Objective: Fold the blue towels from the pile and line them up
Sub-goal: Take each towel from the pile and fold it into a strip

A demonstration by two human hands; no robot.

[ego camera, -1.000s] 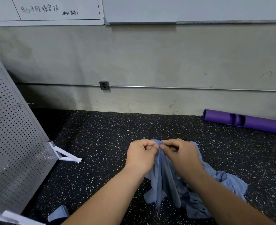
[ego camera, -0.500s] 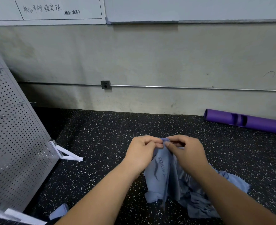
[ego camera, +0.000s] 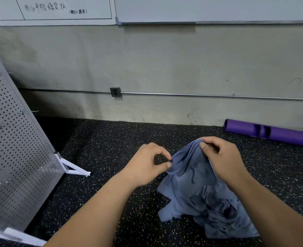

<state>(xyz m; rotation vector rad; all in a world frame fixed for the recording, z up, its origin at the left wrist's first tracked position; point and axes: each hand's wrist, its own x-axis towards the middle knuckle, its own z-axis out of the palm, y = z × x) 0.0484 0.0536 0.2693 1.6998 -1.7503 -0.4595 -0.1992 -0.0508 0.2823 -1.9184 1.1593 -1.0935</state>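
Note:
A blue towel [ego camera: 188, 175] with a dark logo hangs lifted above the speckled black floor. My right hand [ego camera: 221, 155] pinches its bunched top corner between thumb and fingers. My left hand [ego camera: 147, 164] pinches the towel's hemmed edge a little lower and to the left, thumb against forefinger. Below them a crumpled pile of blue towels [ego camera: 223, 216] lies on the floor, partly hidden by my right forearm.
A perforated metal panel [ego camera: 13, 148] on a white foot [ego camera: 72, 166] leans at the left. A purple foam tube [ego camera: 271, 132] lies by the grey wall at the right. Speckled floor [ego camera: 102, 139] stretches ahead of my hands.
My hands, which pinched the towel close together at one spot, have drawn apart. The left has slid down and left along the edge, spreading the cloth so its logo face shows.

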